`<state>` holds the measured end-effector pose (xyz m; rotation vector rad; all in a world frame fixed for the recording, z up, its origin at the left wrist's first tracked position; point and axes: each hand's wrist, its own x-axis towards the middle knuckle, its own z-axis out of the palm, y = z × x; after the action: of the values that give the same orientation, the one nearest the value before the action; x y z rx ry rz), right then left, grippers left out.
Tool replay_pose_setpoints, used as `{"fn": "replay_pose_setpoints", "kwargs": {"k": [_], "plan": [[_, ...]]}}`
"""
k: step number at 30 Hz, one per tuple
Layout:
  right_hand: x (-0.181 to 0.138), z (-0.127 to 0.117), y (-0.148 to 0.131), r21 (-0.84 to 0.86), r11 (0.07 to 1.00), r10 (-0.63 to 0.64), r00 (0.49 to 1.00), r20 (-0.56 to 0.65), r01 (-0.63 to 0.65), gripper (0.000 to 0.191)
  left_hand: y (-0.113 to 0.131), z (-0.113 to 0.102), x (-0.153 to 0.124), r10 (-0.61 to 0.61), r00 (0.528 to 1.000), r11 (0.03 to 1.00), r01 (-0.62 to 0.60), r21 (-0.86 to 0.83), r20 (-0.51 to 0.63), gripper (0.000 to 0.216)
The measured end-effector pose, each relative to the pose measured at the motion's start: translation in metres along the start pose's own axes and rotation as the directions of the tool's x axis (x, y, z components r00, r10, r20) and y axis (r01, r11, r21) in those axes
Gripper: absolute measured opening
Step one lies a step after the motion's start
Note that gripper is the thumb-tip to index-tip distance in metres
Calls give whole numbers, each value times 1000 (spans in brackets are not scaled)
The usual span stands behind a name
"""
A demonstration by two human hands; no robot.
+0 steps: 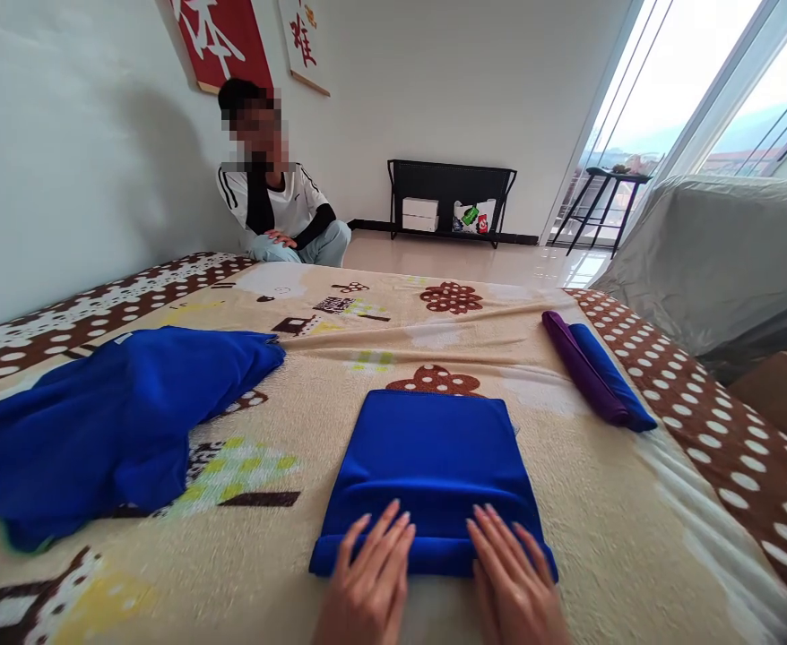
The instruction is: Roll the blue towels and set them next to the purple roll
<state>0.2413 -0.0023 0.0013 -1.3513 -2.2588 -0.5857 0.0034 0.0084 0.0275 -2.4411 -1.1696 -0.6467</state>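
A folded blue cloth (430, 457) lies flat on the patterned blanket (286, 555) in front of me. Its near edge is rolled up into a thick fold. My left hand (370, 582) rests on that rolled edge with fingers stretched out flat. My right hand (511, 578) lies beside it on the same edge, fingers also flat and together. Neither hand grips anything.
A loose pile of blue cloth (111, 421) lies at the left. Two rolled cloths, one purple (582, 367) and one blue (612, 376), lie side by side at the right. A person (279, 202) sits on the floor beyond the bed. A grey covered sofa (722, 260) stands at the right.
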Motion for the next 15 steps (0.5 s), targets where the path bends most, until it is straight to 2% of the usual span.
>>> {"fn": "replay_pose_setpoints", "kwargs": {"k": [2,4,7,9,11,13,15], "plan": [[14,4,-15,85,996,-26,999,25,24,41,12,9,15,66,997,998,-66,-17,46,47],[13,9,-13,96,995,29,998,59,-35,42,7,16,15,33,994,999,-34,15,103,47],[-13,11,24,-27,987,157,984,82,-155,53,-29,18,-10,-154,983,985,145,94,99,47],[-33,7,51,-102,979,185,980,71,-177,56,-54,13,-30,-268,963,958,262,120,36,44],[-40,2,63,-128,977,180,982,49,-173,54,-63,7,-38,-308,951,943,310,126,-28,41],[-30,-2,53,-108,980,168,986,15,-165,47,-54,2,-30,-250,967,961,254,106,-54,43],[-8,-1,27,-46,993,113,994,15,-112,41,-30,3,-9,-106,994,993,107,52,-15,49]]}}
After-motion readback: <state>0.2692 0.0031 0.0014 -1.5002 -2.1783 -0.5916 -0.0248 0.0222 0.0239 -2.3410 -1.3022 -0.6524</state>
